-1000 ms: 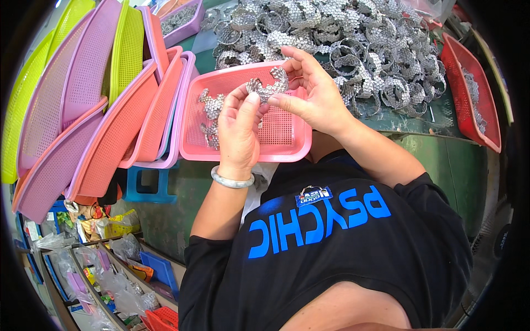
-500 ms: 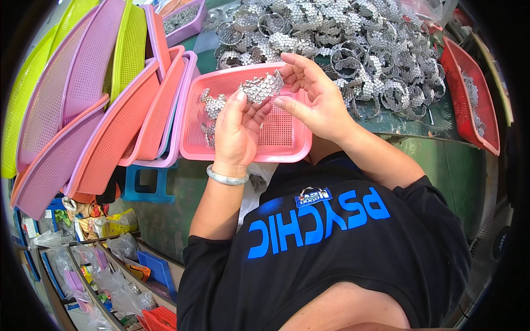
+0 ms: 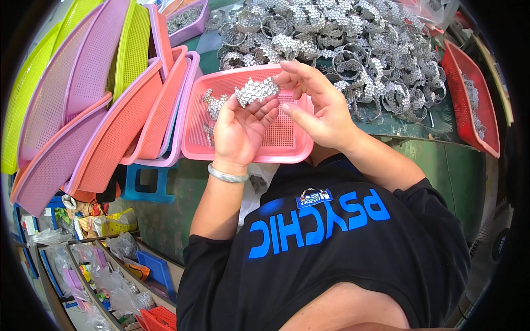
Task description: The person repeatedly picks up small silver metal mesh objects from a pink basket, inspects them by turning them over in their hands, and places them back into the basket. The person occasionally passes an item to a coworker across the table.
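Observation:
My left hand (image 3: 243, 129) is palm up over a pink basket (image 3: 193, 144), its thumb and fingers holding a silver, scale-textured bracelet (image 3: 256, 92). The bracelet's left end meets the thumb tip, and the rest lies above the fingers. Close to its right end is my right hand (image 3: 323, 107), with thumb and fingers apart; whether a fingertip touches the metal I cannot tell. Under and beside my left hand, more silver pieces (image 3: 214, 105) lie at the left inside the pink basket.
Beyond the basket, a big heap of silver bracelets (image 3: 353, 60) covers the green table (image 3: 406, 127). A red basket (image 3: 479, 113) with silver bits is at the right. Stacked purple, coral and lime baskets (image 3: 118, 127) lean at the left, above a blue stool (image 3: 146, 185).
My left hand has rolled further palm up, and the bracelet has turned to show more of its face. My right thumb and fingers have drawn slightly to the right.

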Demonstrator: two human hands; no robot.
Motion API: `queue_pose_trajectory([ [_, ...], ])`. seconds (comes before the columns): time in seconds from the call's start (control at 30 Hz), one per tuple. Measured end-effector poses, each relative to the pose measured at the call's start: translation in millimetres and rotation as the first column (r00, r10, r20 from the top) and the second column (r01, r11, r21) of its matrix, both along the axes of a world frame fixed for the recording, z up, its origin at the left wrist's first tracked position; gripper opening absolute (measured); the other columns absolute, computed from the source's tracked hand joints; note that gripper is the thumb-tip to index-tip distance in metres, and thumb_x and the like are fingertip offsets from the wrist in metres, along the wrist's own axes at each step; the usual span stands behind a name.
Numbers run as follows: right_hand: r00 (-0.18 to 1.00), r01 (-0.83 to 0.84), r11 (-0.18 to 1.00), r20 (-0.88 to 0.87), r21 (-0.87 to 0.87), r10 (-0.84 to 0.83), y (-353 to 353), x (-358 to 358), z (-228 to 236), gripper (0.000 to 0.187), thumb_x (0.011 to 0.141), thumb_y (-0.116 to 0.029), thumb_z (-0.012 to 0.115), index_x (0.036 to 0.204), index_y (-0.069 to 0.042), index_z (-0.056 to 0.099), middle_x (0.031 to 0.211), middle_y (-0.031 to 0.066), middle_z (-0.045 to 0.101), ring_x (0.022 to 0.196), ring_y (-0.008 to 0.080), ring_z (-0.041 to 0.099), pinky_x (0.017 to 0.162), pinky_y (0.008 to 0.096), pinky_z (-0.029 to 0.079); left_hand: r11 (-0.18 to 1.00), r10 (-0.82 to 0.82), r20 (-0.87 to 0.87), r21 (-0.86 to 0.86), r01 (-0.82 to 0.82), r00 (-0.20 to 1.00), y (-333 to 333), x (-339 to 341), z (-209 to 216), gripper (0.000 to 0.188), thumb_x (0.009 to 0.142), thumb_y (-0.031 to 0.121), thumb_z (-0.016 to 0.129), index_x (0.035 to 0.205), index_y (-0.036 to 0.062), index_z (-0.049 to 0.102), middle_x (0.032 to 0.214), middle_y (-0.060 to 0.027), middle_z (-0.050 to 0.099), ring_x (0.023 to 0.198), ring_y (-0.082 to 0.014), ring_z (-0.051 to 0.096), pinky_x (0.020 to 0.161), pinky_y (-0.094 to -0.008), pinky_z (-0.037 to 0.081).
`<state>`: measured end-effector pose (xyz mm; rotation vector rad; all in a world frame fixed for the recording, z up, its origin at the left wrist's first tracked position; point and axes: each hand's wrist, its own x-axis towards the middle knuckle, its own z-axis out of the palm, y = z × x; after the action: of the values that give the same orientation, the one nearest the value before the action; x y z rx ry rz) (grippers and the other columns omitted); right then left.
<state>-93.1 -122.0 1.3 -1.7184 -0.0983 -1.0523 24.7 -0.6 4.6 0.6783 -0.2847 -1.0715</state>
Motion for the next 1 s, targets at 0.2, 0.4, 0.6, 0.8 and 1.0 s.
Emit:
queue_pose_trajectory([
  [0.2, 0.999, -0.027, 1.0, 0.019, 0.016, 0.027, -5, 0, 7, 0.045, 0.078, 0.003, 0.056, 0.122, -0.002, 0.047, 0.102, 0.0082, 0.057, 0.087, 0.0137, 0.052, 0.074, 0.0247, 0.044, 0.977, -0.193, -0.117, -0.117, 0.179, 0.974, 4, 13, -9, 0.051, 0.093, 0.041, 0.029, 0.114, -0.0026, 0.045, 0.105, -0.0224, 0.056, 0.096, -0.0304, 0.055, 0.087, -0.0402, 0.044],
  [0.4, 0.998, -0.045, 0.998, -0.046, -0.046, 0.043, -10, -2, 14, 0.043, 0.081, 0.004, 0.053, 0.123, 0.0, 0.045, 0.108, 0.0104, 0.055, 0.095, 0.0151, 0.053, 0.083, 0.028, 0.043, 0.975, -0.211, -0.106, -0.089, 0.202, 0.972, 2, 13, -7, 0.056, 0.093, 0.046, 0.025, 0.112, -0.0009, 0.049, 0.099, -0.0208, 0.059, 0.086, -0.0275, 0.059, 0.081, -0.0385, 0.046],
  [0.6, 0.999, -0.038, 0.995, -0.031, -0.091, 0.035, -12, 4, 16, 0.044, 0.079, 0.004, 0.054, 0.122, -0.003, 0.048, 0.105, 0.0099, 0.056, 0.088, 0.0146, 0.054, 0.075, 0.0262, 0.045, 0.97, -0.24, -0.108, -0.057, 0.235, 0.965, 2, 12, -5, 0.056, 0.092, 0.047, 0.024, 0.111, 0.0017, 0.051, 0.094, -0.0162, 0.062, 0.082, -0.0256, 0.059, 0.076, -0.0363, 0.047],
  [0.8, 0.977, -0.141, 0.973, -0.181, -0.185, 0.108, -16, 7, 32, 0.05, 0.08, -0.005, 0.06, 0.128, -0.006, 0.044, 0.113, 0.0075, 0.055, 0.09, 0.0143, 0.052, 0.077, 0.0277, 0.044, 0.963, -0.102, 0.097, 0.26, 0.074, 0.99, -2, 3, 6, 0.05, 0.092, 0.048, 0.031, 0.106, 0.0058, 0.053, 0.084, -0.0099, 0.061, 0.069, -0.0197, 0.059, 0.062, -0.0293, 0.047],
  [1.0, 0.929, -0.259, 0.943, -0.319, -0.207, 0.185, -23, 14, 31, 0.054, 0.079, -0.01, 0.065, 0.129, -0.006, 0.043, 0.113, 0.0064, 0.055, 0.095, 0.0158, 0.052, 0.08, 0.0274, 0.045, 0.93, -0.056, 0.35, 0.359, -0.079, 0.935, -5, 10, 6, 0.056, 0.089, 0.058, 0.035, 0.101, 0.0056, 0.052, 0.076, -0.0032, 0.056, 0.059, -0.0114, 0.051, 0.055, -0.022, 0.042],
])
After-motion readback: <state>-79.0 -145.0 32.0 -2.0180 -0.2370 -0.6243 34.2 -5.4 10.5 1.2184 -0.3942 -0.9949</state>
